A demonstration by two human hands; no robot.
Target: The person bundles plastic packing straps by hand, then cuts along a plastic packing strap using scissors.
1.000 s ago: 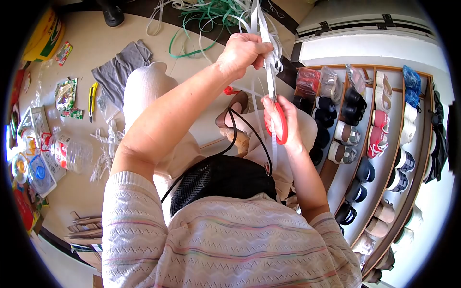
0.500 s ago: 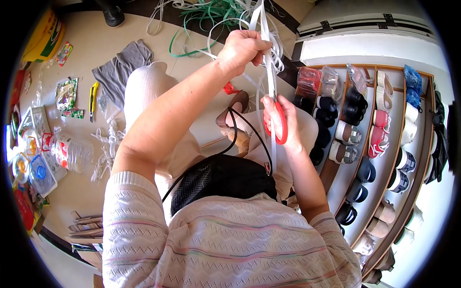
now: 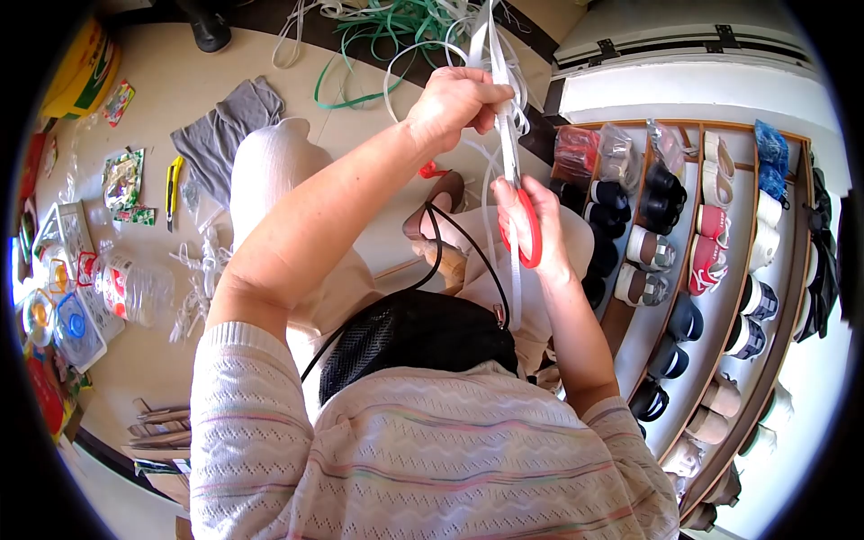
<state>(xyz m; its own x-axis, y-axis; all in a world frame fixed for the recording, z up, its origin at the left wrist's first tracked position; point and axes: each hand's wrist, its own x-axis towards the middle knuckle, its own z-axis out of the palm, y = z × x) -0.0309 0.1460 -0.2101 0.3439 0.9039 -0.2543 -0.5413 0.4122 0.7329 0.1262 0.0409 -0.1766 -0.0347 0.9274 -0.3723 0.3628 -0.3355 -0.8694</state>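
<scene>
Up at the top middle, my left hand (image 3: 453, 106) pinches a white flat plastic strap (image 3: 498, 56) between thumb and fingers. The strap runs on upward past the hand, and a lower length hangs down toward my lap. My right hand (image 3: 542, 209), just below, is wrapped round the red handles of a pair of scissors (image 3: 537, 236). Their blades point up along the strap toward my left hand; whether they are cutting into it I cannot tell. On my lap rests a black bag (image 3: 418, 337) with black cord handles.
A heap of green and white straps (image 3: 396, 36) lies ahead on the floor. At right stands a shoe rack (image 3: 720, 360) full of shoes. Leftward are a grey cloth (image 3: 220, 135), a yellow utility knife (image 3: 174, 184), a clear plastic bottle (image 3: 139, 286) and a white basket (image 3: 76, 229).
My left hand has come down slightly, nearer the scissors. The right hand and scissors have barely shifted.
</scene>
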